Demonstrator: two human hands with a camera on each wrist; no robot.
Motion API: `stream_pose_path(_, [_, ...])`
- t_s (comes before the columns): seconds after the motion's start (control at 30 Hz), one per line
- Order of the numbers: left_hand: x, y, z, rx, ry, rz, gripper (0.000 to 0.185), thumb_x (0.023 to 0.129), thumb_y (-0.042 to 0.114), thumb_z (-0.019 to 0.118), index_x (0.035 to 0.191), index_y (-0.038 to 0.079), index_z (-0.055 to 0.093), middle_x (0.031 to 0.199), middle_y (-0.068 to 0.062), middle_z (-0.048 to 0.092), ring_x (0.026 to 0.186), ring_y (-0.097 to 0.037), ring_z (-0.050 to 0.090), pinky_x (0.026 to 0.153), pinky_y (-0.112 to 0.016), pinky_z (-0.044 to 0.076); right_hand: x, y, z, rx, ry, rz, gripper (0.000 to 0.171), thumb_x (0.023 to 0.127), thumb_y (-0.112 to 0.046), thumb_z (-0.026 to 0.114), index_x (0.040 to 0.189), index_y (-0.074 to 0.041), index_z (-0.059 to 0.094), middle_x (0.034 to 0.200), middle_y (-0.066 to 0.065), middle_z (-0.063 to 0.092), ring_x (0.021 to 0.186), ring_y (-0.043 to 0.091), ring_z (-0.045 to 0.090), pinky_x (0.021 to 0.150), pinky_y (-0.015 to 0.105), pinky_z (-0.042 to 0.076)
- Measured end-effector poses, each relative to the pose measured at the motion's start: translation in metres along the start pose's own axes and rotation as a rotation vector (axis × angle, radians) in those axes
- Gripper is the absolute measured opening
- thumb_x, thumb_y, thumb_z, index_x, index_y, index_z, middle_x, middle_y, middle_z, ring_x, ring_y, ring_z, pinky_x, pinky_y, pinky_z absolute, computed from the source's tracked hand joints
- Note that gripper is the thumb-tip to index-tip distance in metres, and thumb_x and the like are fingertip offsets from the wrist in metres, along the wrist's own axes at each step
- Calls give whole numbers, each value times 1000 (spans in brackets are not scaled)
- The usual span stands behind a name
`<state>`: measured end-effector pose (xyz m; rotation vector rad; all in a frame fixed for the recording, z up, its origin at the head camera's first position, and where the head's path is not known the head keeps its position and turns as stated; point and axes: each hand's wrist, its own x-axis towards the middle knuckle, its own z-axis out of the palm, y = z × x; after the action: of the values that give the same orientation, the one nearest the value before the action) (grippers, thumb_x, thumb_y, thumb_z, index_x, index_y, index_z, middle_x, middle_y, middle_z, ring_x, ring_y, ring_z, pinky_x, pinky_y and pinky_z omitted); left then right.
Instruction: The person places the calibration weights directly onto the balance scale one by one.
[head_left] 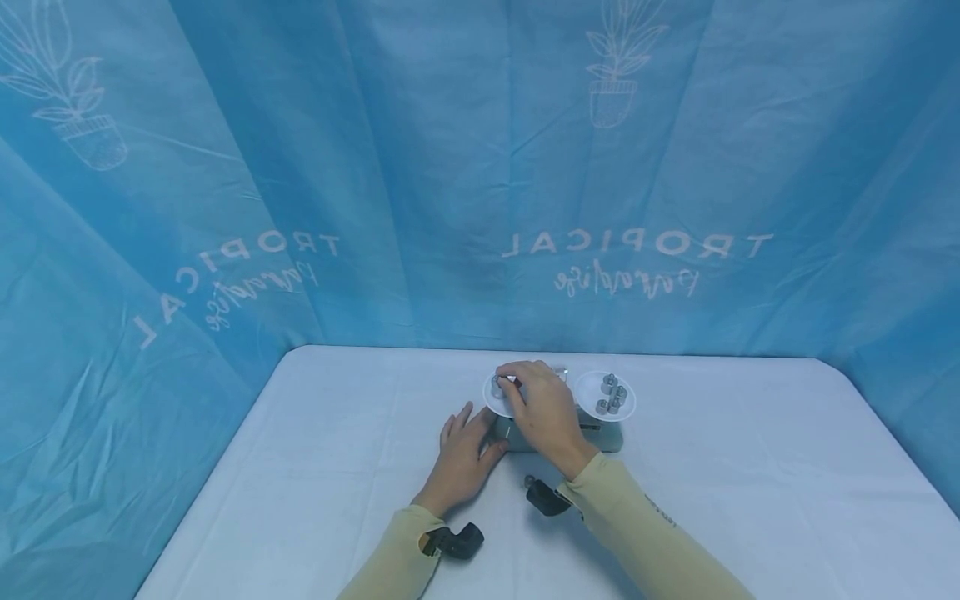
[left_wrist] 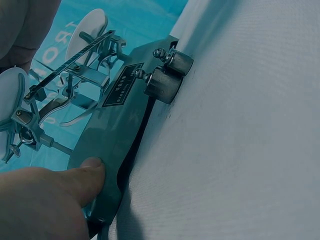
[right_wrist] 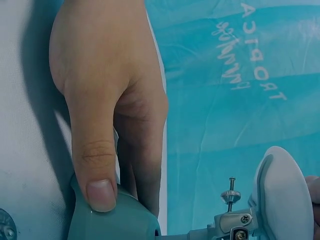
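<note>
A green two-pan balance scale (head_left: pixel 611 437) stands near the table's far edge. My left hand (head_left: pixel 459 467) grips the left end of its base. In the left wrist view, the thumb (left_wrist: pixel 92 175) lies on the front face; in the right wrist view, fingers (right_wrist: pixel 142 175) reach behind it. Over the left white pan (head_left: pixel 489 402), my right hand (head_left: pixel 546 412) pinches a small metal weight (head_left: pixel 497 387) with thumb and fingertips. The right pan (head_left: pixel 628 406) bears several metal weights (head_left: pixel 609 384). Two knobbed weights (left_wrist: pixel 164 86) stand before the base in the left wrist view.
White cloth covers the table (head_left: pixel 300 500). A blue printed curtain (head_left: pixel 450 167) hangs close behind it and along both sides. Black wrist cameras (head_left: pixel 547 497) jut from both sleeves, low over the cloth.
</note>
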<state>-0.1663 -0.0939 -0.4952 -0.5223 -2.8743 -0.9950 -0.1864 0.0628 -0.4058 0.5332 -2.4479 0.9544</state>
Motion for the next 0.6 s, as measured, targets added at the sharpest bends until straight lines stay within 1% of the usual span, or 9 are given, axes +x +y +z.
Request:
stream_pose_path(0.17, [0,1,0,3,2,0,59,104,35,54,155,9,39,157,-10,42,150,-41,20,120,-65,9,-1,0,-2,-2,14,-9,21,97,-17,69,116,-9,73,109,5,73,93,19,66,83,39,58])
stream_pose_path(0.4, [0,1,0,6,1,-5,59,104,35,54,155,9,39,158,-10,41,151,-41,20,121,-64,9,-6,-2,-9,37,37,-13,20,94,-15,73,114,-12,73,105,2,73,86,15,64,74,36,56])
stream_pose_path(0.5, [0,0,-1,7,4,4,59,104,35,54,155,8,39,157,-10,42,150,-41,20,120,-65,9,-8,-2,-12,65,39,-4,21,94,-15,73,114,-12,73,104,2,73,85,16,64,78,37,56])
stream_pose_path(0.57, [0,0,-1,4,2,8,59,104,34,54,155,8,38,157,-10,42,150,-41,20,120,-65,9,-9,0,-13,75,41,-2,22,93,-16,74,115,-12,73,104,1,73,85,16,64,85,40,55])
stream_pose_path(0.6, [0,0,-1,4,2,10,59,104,34,54,155,8,38,157,-10,42,150,-41,20,120,-65,9,-10,0,-14,80,43,-5,22,93,-15,75,115,-12,73,105,1,73,85,16,65,85,40,55])
